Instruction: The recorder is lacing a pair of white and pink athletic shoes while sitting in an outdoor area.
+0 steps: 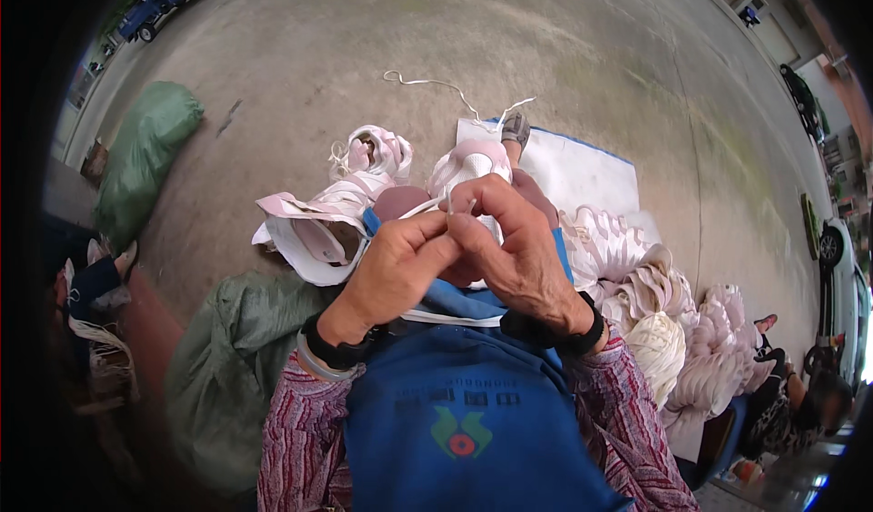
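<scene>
Left hand [400, 266] and right hand [520, 250] pinch a white lace [424, 208] above the pink-and-white shoe [475, 159]: lacing, it seems; the next pass calls for steady fingertips.

Your blue apron [459, 371] carries a green emblem [462, 442] with a round red centre and dark printed lettering [459, 398]; your sleeves [305, 426] show wavy pink, maroon and white stripes, a black band [597, 323] circles each wrist, and a pale grey band [320, 366] adjoins the left one.
</scene>
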A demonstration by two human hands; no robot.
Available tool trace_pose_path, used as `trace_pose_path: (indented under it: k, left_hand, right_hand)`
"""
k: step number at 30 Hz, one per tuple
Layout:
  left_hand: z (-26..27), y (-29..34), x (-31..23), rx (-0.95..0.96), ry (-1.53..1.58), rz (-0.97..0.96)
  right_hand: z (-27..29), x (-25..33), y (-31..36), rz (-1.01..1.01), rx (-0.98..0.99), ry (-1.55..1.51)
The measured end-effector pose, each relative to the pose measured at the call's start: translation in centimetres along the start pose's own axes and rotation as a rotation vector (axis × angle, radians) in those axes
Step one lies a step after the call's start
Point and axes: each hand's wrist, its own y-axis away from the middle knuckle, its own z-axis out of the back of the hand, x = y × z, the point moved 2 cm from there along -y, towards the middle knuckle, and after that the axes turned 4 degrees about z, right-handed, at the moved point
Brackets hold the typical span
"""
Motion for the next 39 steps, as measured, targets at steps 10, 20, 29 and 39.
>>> trace_pose_path:
  k: [10, 20, 29, 39]
  left_hand:
    - [-1.0, 0.4, 1.2, 0.205, 0.466, 0.282]
    - [18.5, 10.4, -3.1, -0.537, 0.19, -0.386]
    - [32.5, 30.6, -2.0, -0.765, 0.37, -0.631]
    - [16.1, 6.6, 2.6, -0.674, 0.068, -0.202]
  right_hand:
    - [1.6, 0.4, 1.3, -0.225, -0.1, -0.663]
    - [27.1, 6.8, 8.1, 0.272, -0.636, -0.572]
    - [33.4, 2.0, 16.0, 0.12, -0.974, -0.018]
    - [9.7, -13.1, 4.5, -0.382, -0.251, 0.278]
